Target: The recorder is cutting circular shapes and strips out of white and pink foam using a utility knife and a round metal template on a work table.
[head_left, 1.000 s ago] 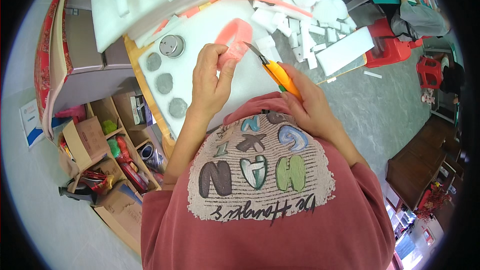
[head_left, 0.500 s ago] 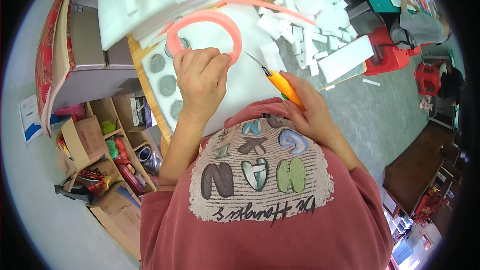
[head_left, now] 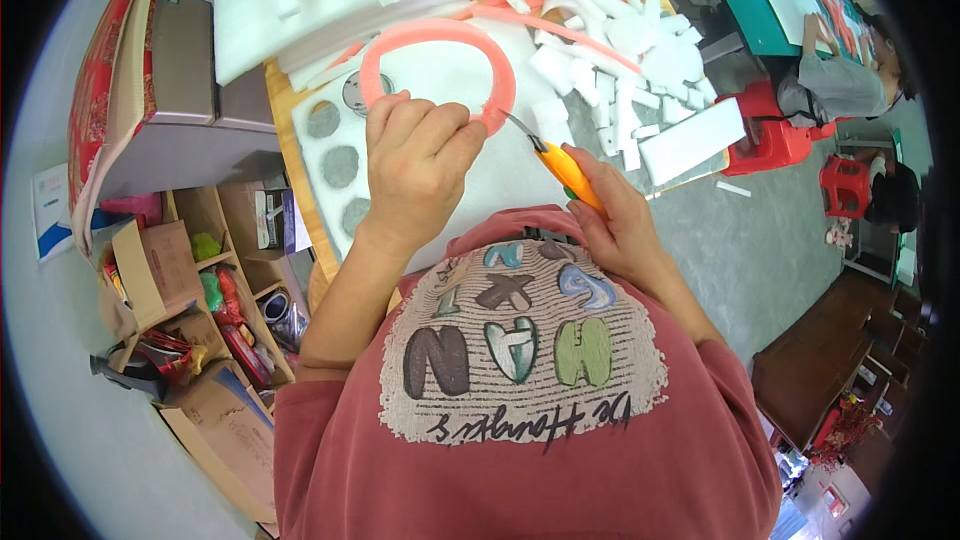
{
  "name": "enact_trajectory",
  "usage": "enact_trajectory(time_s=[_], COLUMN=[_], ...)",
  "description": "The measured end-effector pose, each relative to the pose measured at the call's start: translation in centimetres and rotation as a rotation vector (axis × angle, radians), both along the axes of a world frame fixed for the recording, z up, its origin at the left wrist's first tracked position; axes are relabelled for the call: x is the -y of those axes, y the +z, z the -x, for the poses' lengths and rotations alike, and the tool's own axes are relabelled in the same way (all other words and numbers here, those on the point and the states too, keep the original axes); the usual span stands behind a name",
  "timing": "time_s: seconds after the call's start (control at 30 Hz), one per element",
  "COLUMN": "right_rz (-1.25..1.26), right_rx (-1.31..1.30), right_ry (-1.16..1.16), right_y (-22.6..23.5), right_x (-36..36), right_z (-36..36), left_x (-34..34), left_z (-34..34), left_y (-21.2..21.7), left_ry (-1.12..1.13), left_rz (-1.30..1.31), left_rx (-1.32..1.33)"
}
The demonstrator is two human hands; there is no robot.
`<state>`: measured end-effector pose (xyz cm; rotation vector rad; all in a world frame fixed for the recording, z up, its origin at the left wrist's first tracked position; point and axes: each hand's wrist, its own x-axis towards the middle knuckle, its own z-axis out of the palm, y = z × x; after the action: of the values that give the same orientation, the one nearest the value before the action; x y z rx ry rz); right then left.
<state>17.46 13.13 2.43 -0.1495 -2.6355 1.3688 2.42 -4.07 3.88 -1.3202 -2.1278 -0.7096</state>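
the pink foam ring (head_left: 503,80) is held up over the white foam sheet (head_left: 500,180), an open loop. the left hand (head_left: 415,165) has its fingers bent and bunched over the ring's near side, gripping it; its thumb is hidden, so i cannot tell how it presses. the right hand (head_left: 620,215) has its fingers closed around a yellow utility knife (head_left: 570,175), above the right part of the sheet. the blade (head_left: 522,127) is out, its tip at or just beside the ring's outer edge; whether it touches, i cannot tell.

the main danger, as i judge it, is that blade: it sits near the left hand's fingertips, and a slip through soft foam could nick a finger. the ring probably gives under pressure, so a loose hold or a push at a bad angle might leave a ragged edge or gouge too deep.

on the sheet's left part are a metal tin (head_left: 358,95), partly masked by the ring, and a row of grey round patches (head_left: 340,166). past the sheet's far edge, a thick white foam block (head_left: 255,30), a pink strip (head_left: 580,35) and a heap of white offcuts (head_left: 630,40) crowd the reach that way. right of the sheet lies a white slab (head_left: 692,135), with a red stool (head_left: 765,130) and a seated co-worker's grey sleeve (head_left: 840,85) farther off.
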Motion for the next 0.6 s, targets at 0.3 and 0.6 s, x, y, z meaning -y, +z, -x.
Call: enact_trajectory(time_s=[0.3, 0.6], right_rz=[-0.035, -0.106], right_rx=[-0.088, -0.072], right_ry=[0.043, 0.049], right_y=[-0.02, 0.5], right_x=[0.03, -0.45], right_z=[0.61, 0.19], left_x=[0.43, -0.25], left_z=[0.37, -0.12], left_y=[0.09, -0.18], left_ry=[-0.016, -0.005], left_rz=[-0.026, -0.032], left_rx=[0.012, 0.037])
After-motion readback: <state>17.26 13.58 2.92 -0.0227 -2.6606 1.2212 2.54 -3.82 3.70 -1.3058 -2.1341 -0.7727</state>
